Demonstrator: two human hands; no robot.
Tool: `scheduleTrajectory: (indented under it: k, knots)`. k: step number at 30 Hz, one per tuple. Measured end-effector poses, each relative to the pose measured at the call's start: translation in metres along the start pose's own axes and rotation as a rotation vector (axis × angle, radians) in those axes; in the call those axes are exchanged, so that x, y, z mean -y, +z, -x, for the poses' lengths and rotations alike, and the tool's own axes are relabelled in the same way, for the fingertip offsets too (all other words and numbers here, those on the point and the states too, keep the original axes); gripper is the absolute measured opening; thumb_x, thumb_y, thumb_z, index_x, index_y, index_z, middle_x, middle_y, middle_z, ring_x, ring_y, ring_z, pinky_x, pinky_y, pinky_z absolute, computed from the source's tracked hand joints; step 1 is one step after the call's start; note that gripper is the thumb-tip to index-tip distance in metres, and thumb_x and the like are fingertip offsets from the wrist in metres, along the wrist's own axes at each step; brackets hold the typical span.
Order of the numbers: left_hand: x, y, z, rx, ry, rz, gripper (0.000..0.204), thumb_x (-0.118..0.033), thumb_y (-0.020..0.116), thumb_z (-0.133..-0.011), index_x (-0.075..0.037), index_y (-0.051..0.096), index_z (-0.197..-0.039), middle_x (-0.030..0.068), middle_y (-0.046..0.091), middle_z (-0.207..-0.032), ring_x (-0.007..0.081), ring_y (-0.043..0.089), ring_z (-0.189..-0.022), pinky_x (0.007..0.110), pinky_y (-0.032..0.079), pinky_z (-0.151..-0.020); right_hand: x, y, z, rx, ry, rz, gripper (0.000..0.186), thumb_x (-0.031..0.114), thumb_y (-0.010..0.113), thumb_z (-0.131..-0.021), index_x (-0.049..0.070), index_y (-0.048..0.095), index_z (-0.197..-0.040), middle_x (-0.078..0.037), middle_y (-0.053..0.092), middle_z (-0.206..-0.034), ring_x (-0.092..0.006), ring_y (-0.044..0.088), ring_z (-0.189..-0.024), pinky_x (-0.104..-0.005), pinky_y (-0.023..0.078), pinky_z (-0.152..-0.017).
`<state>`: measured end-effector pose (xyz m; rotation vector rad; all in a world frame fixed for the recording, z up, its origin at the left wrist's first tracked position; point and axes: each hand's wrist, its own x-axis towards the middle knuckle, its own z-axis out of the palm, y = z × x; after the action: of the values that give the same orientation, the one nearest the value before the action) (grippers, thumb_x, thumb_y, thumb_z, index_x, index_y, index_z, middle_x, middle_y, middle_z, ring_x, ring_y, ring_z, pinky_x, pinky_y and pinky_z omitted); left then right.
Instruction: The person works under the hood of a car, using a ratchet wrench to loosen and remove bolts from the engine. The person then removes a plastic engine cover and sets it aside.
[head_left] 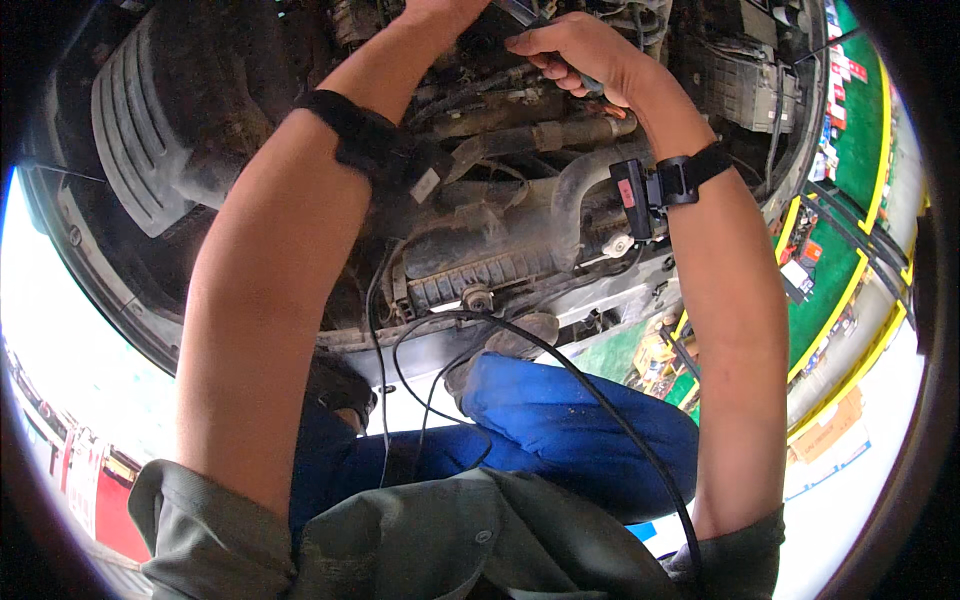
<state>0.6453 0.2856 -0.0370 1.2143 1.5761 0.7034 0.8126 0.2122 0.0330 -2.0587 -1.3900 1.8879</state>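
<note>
Over the engine parts (pixel 480 245), the right hand (pixel 580 58) grasps a tool (pixel 522 12) near the view's upper edge; what the cropped left hand (pixel 450 8) holds, I cannot tell. Steadying the tool, black cable (pixel 592 386) kept clear, seems wise.

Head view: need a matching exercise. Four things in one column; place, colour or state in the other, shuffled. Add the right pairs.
Column one
1. Right hand
2. Left hand
3. Trousers
4. Ribbed dark part

Column two
A. Bright blue
B. At the upper left of the picture
C. Closed around a tool
D. Partly cut off by the picture's top edge

Right pairs: 1-C, 2-D, 3-A, 4-B
</note>
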Motion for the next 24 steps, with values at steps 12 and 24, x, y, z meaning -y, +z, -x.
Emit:
scheduleTrajectory:
  k: [12,24]
  knots:
    - [0.019,0.028,-0.008,-0.269,0.271,0.131,0.014,-0.001,0.066,-0.077,-0.002,0.053,-0.084,0.0104,0.045,-0.067,0.0237,0.042,-0.062,0.041,0.041,-0.059,-0.018,0.025,0.002,-0.436,-0.328,0.186,0.03,0.04,0.081,-0.08,0.01,0.079,-0.079,-0.01,0.064,-0.062,-0.0258,0.062,-0.059,-0.0386,0.047,-0.056]
    - [0.013,0.017,-0.007,-0.136,0.226,0.035,0.014,-0.004,0.064,-0.084,-0.006,0.05,-0.085,0.0115,0.04,-0.071,0.0251,0.035,-0.064,0.048,0.03,-0.06,-0.005,0.031,0.009,-0.551,-0.19,0.092,0.035,0.041,0.079,-0.072,0.007,0.079,-0.08,-0.018,0.068,-0.066,-0.0389,0.068,-0.065,-0.0426,0.053,-0.063]
